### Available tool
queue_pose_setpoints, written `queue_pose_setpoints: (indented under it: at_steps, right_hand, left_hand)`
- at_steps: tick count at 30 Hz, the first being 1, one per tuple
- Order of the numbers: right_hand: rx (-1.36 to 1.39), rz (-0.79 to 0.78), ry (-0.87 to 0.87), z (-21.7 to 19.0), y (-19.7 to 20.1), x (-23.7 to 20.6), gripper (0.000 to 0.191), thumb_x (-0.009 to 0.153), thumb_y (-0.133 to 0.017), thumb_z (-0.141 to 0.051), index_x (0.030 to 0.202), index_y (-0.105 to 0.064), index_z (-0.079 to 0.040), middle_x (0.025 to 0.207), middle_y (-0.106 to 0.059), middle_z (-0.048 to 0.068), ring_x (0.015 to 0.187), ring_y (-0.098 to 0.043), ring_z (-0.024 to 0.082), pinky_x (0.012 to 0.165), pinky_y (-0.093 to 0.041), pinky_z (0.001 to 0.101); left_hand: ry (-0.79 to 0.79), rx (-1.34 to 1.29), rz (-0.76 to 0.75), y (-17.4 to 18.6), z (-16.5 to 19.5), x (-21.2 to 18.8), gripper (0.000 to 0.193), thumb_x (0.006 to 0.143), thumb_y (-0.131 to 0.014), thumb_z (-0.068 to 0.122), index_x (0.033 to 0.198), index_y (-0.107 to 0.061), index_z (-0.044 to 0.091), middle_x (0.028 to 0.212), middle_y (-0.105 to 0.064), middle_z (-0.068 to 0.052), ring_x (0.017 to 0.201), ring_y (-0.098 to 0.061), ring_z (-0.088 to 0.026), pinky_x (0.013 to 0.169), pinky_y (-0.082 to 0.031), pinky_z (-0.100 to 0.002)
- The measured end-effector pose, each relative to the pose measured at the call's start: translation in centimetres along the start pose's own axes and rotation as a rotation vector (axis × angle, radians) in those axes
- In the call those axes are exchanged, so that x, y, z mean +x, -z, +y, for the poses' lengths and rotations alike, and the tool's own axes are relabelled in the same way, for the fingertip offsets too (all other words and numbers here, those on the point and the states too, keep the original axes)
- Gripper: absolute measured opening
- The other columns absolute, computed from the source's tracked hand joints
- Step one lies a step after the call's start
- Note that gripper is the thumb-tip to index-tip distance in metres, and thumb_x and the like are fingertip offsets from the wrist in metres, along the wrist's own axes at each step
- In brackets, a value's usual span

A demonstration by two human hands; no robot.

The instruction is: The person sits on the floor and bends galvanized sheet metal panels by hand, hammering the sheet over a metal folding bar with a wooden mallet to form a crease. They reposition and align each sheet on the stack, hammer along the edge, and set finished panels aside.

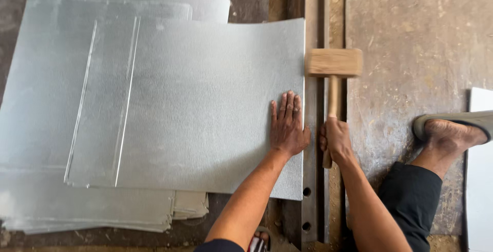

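The left hand (287, 126) lies flat, palm down with fingers together and pointing away from the person, pressed on the top galvanised metal sheet (205, 103) close to its right edge; it grips nothing. The forearm runs back toward the bottom of the frame, where a dark sleeve is cut off. The right hand (336, 139) is closed in a fist around the handle of a wooden mallet (334, 62), whose block-shaped head sits just past the sheet's right edge, over a long steel rail (312, 180) set into the floor. The handle's butt sticks out below the fist.

The top sheet's right edge lies along the rail and looks slightly lifted at the far corner, though the blur makes that hard to confirm. Beneath it, a stack of similar sheets (41, 103) fans out to the left, far edge and near edge, their lower corners partly hidden. At right, the person's foot in a grey sandal (452, 126) rests on the worn concrete floor (405, 36), beside a white panel (480, 170) cut off by the frame.
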State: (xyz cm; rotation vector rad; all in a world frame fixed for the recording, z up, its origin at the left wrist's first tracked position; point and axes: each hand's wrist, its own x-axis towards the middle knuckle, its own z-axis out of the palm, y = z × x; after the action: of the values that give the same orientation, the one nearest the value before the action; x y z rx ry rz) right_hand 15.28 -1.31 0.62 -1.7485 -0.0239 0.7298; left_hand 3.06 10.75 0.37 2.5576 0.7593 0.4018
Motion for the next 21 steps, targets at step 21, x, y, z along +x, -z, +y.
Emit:
queue_pose_setpoints:
  at_steps: [21]
  right_hand:
    - [0.266,0.112,-0.151,7.3,5.6,-13.1,0.040,0.105,-0.042,-0.028,0.069,-0.043,-0.012,0.056,-0.043,0.000,0.040,-0.039,0.012,0.035,-0.033,0.0305]
  left_hand:
    - [-0.027,-0.103,0.246,-3.9,0.2,-5.3,0.054,0.098,-0.032,-0.001,0.151,-0.042,-0.006,0.159,-0.044,-0.024,0.154,-0.035,-0.034,0.132,-0.017,-0.051]
